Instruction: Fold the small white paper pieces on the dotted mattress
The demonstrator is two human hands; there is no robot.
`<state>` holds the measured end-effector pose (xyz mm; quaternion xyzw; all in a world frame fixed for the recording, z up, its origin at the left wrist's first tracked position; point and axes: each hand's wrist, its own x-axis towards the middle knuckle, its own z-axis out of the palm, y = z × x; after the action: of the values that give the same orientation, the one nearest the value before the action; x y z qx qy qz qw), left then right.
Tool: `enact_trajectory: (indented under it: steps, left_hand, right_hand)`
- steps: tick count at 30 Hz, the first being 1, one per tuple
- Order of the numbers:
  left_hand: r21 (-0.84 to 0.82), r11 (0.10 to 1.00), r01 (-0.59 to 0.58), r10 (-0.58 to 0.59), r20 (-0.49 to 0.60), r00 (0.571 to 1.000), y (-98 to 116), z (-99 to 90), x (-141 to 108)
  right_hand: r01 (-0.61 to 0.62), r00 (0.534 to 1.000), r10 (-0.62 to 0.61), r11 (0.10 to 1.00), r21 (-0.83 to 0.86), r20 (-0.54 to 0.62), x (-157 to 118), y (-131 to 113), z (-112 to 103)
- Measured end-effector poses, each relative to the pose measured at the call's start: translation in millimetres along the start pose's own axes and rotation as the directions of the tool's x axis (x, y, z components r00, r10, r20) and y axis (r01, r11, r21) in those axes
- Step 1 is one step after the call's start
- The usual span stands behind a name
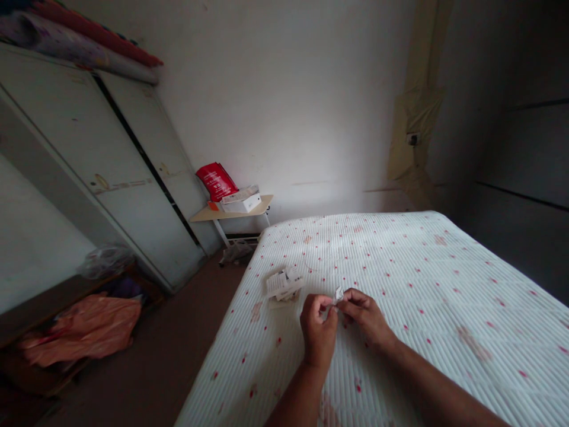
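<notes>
Over bed (391,267), left hand (319,329) and right hand (368,315) pinching scrap (338,293), papers (284,283) near, table (205,215) beyond

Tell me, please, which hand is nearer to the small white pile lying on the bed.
Left. The left hand is just right of the white pile and slightly closer to the camera; the right hand is farther off, beyond the left hand.

Paper pile (284,284) lay on bed (400,267), ahead-left of left hand (317,329). Box (246,203) sat on desk (202,214) beyond; wardrobe (89,136) left of desk.
</notes>
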<state>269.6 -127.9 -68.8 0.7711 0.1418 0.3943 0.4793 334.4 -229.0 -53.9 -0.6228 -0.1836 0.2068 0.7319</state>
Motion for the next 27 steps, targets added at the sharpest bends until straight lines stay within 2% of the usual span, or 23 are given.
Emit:
enact_trajectory:
  steps: [15,19,23,27]
  left_hand:
    - [-0.030,0.999,-0.038,0.039,0.046,0.998,2.3,-2.8,1.4]
    - [-0.001,0.999,-0.052,0.052,0.028,0.998,2.1,-2.7,1.1]
    - [-0.014,1.000,0.000,0.000,0.014,1.000,-0.3,-1.1,0.9]
    - [-0.076,0.990,0.122,-0.116,0.072,0.991,-6.0,0.7,2.6]
  right_hand:
    - [0.010,1.000,-0.010,0.999,0.043,0.000,2.4,1.8,-1.3]
    - [0.007,1.000,-0.007,1.000,0.016,-0.007,3.8,4.9,-1.8]
    - [0.001,1.000,-0.001,1.000,0.019,-0.002,3.8,5.4,-1.5]
    - [0.009,1.000,-0.009,1.000,-0.002,0.019,3.5,4.4,-2.2]
